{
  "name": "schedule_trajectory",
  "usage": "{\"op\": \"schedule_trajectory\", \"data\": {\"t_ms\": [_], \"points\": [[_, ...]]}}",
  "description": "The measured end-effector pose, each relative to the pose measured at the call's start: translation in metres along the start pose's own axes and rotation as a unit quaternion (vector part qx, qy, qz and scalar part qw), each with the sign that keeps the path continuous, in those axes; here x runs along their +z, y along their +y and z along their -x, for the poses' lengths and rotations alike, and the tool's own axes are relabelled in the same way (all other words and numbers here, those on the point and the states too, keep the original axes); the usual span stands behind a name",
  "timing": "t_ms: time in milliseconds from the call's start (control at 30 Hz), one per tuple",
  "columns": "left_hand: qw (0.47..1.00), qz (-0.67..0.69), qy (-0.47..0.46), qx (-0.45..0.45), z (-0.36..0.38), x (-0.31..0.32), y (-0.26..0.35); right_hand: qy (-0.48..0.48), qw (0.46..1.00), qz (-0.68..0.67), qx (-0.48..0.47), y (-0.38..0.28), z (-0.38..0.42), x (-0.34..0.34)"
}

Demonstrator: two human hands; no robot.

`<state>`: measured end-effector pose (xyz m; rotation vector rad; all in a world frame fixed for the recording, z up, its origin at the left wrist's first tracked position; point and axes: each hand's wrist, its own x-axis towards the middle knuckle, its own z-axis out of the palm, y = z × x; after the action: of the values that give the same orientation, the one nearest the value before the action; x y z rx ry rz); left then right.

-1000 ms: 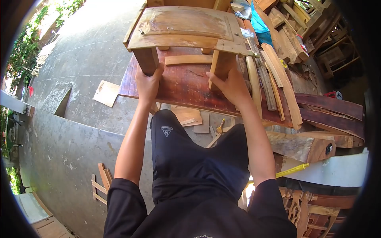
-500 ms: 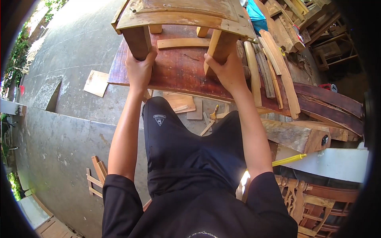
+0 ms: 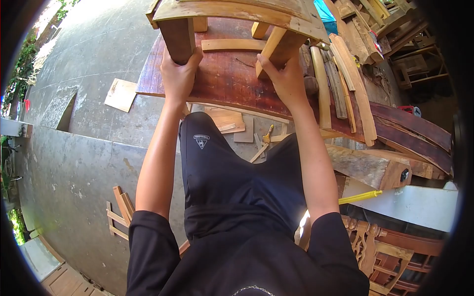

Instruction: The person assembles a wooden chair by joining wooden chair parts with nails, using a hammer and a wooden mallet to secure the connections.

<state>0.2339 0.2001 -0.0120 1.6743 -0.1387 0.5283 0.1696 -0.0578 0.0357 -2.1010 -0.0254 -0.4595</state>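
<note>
A worn wooden stool (image 3: 232, 14) stands at the top of the view, with its seat up and square legs below. My left hand (image 3: 178, 79) is wrapped round the lower part of its near left leg (image 3: 177, 42). Around the near right leg (image 3: 279, 47) my right hand (image 3: 286, 81) is closed, thumb on the inner face. The two far legs show only in part beneath the seat. Under the stool lies a reddish-brown wooden board (image 3: 222, 81), with a slightly curved wooden slat (image 3: 232, 45) on it between the legs.
Long wooden strips (image 3: 340, 79) lie along the board's right side. Dark curved planks (image 3: 412, 126) and a thick timber block (image 3: 368, 165) are further right. Offcuts (image 3: 224, 120) and a yellow-handled tool (image 3: 268, 133) rest on the floor beyond my knees. A carved wooden frame (image 3: 390, 256) is at lower right.
The stool and both hands have shifted slightly right and up in the view. The camera view has moved a little too. Both hands keep their hold on the legs.
</note>
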Motion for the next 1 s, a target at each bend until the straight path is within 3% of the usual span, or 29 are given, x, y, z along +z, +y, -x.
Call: {"op": "schedule_trajectory", "data": {"t_ms": [300,333,467,600,833,1000], "points": [[1.0,0.0,-0.006,0.02,-0.002,-0.002,0.003,-0.006,1.0,0.011,-0.019,0.002,0.005,-0.005],[1.0,-0.004,0.0,0.028,-0.002,-0.002,0.006,0.016,0.999,0.016,-0.049,0.0,0.007,-0.004],[1.0,-0.012,0.007,0.022,0.0,-0.003,0.008,0.016,0.999,-0.021,-0.018,0.002,0.003,0.004],[1.0,0.015,-0.001,0.015,-0.001,0.0,0.001,0.063,0.996,-0.012,-0.068,0.012,-0.002,0.017],[1.0,-0.002,-0.007,0.003,0.0,-0.002,0.004,0.063,0.997,-0.024,-0.038,0.009,0.004,0.02],[0.996,-0.05,-0.007,0.075,-0.006,-0.006,-0.014,0.046,0.998,-0.048,-0.01,0.016,0.006,0.022]]}}
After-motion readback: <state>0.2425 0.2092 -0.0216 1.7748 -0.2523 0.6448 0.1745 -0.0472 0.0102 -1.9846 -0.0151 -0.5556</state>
